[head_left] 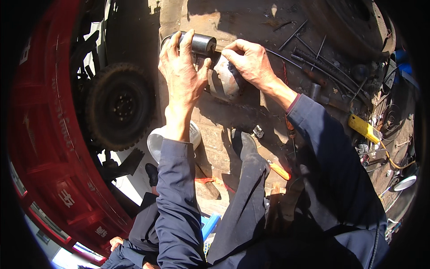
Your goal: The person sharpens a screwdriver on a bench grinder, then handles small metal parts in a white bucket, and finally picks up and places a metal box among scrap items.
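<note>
Clasping the glossy black cylinder (202,44), left hand (182,76) has it secured; just beside, over the stained silver metal drum (226,81), right hand (251,62) pinches fingertips together, contents unclear; end work seemingly unfinished.

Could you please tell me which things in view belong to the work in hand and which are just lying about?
Work in hand:
black cylinder, held by the left hand
rust-marked metal part, near the right hand

Apparently just lying about:
metal rods
orange handle
yellow corded device
</note>
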